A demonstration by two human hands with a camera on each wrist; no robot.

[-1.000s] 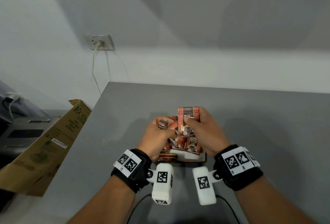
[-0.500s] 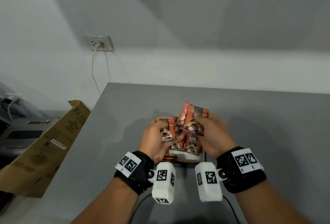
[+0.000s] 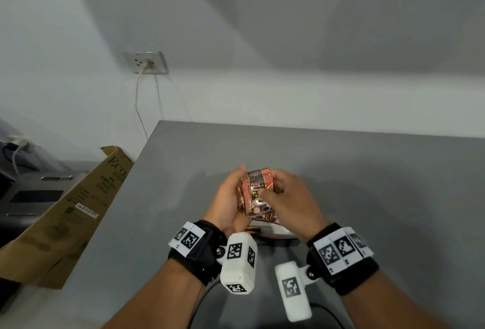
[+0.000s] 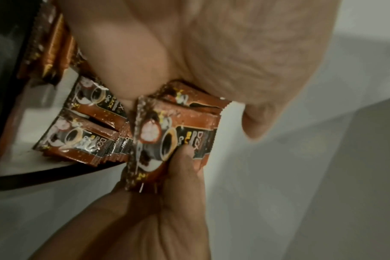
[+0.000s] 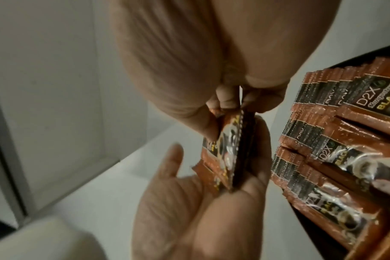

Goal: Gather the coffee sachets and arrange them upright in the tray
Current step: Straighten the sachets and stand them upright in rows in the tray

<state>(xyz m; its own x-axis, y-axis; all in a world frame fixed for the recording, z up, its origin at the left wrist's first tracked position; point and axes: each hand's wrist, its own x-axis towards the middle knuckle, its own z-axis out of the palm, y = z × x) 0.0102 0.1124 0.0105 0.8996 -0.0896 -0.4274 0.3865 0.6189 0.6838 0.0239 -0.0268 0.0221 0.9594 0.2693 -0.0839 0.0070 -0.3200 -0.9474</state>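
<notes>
A small stack of orange-brown coffee sachets (image 3: 258, 192) is held upright between both hands just above the white tray (image 3: 278, 234). My left hand (image 3: 236, 192) cups the stack (image 5: 220, 158) from the left, thumb on one side and fingers on the other. My right hand (image 3: 273, 193) pinches the same stack, its thumb pressed on the front sachet (image 4: 174, 133). More sachets (image 4: 82, 126) stand in rows in the tray (image 4: 33, 123), also visible as packed rows of tray sachets (image 5: 336, 140) in the right wrist view. The tray's far side is hidden by my hands.
The grey table (image 3: 367, 184) runs up to a white wall. A cardboard box (image 3: 78, 210) leans against the table's left edge. A wall socket (image 3: 145, 62) with a hanging cable sits at the back left.
The fanned sachets have been drawn together into one squared stack. My left hand has turned palm-in and closed round it, while my right hand now pinches it from the right.
</notes>
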